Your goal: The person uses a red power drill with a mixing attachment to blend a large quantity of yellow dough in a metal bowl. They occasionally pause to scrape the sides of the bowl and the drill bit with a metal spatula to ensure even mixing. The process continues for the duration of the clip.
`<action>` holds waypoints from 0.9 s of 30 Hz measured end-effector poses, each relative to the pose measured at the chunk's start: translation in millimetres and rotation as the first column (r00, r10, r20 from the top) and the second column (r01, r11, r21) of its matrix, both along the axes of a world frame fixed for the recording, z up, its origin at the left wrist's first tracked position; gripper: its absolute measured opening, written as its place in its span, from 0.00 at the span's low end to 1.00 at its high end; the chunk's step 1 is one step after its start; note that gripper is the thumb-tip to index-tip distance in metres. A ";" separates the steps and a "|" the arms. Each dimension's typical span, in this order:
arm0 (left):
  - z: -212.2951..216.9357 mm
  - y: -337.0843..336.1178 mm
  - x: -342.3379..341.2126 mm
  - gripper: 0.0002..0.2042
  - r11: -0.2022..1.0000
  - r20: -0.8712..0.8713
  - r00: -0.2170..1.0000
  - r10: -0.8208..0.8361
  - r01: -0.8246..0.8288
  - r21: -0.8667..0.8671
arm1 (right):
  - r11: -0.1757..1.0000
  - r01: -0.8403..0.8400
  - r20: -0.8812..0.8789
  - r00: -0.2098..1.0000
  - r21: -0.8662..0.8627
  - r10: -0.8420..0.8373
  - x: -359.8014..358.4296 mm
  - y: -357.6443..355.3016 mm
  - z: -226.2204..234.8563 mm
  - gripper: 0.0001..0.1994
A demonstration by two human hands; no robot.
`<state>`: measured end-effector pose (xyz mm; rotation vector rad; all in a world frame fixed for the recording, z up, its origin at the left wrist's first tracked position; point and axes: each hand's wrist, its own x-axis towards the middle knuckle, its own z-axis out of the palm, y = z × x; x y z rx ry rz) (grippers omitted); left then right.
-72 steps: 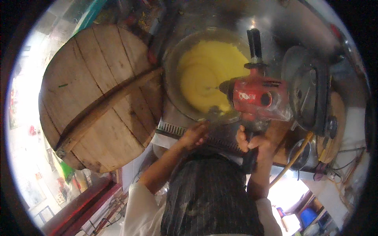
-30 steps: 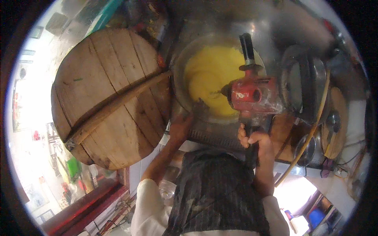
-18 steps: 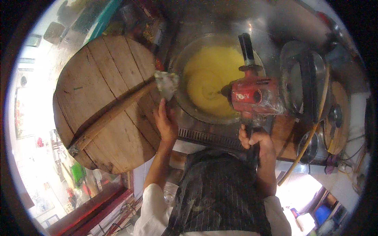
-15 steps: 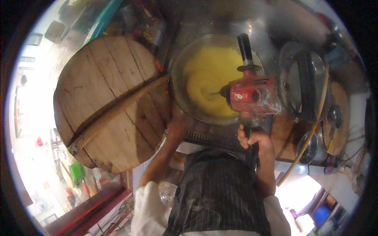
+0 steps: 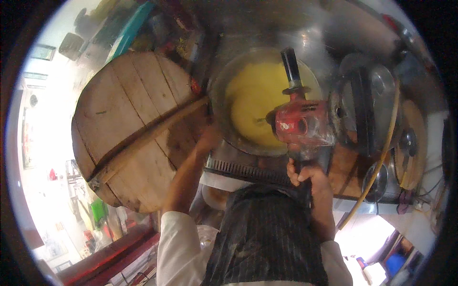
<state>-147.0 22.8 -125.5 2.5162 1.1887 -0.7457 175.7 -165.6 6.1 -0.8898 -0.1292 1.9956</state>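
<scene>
A red electric drill [image 5: 303,125] with a black side handle lies over a wide metal pot [image 5: 299,64] of smooth yellow mixture [image 5: 250,83]. Its rod reaches down into the mixture, where a swirl shows. My right hand [image 5: 310,174] is closed around the drill's rear grip. At the pot's left side, my left hand [image 5: 209,136] is blurred beside the edge of a round wooden lid [image 5: 129,100]. Its fingers are smeared by motion, so a grip on the pot or lid cannot be made out. A wooden bar crosses the lid.
A clear-sided container with a black bar [image 5: 367,107] stands right of the drill. A yellowish stick [image 5: 379,164] slants past it, near a round wooden board [image 5: 411,143] and a dark pan [image 5: 377,181]. A slotted metal strip [image 5: 248,170] runs in front of the pot.
My left hand has shifted left and a little up, away from the pot's lower left rim. My right hand keeps its hold on the drill. The whole view has shifted slightly.
</scene>
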 end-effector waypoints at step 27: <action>27.6 -96.6 3.0 0.19 0.497 0.732 0.408 0.546 -0.861 0.109 | 0.995 -0.090 -0.023 0.996 0.040 0.091 12.8 -6.9 -26.0 0.26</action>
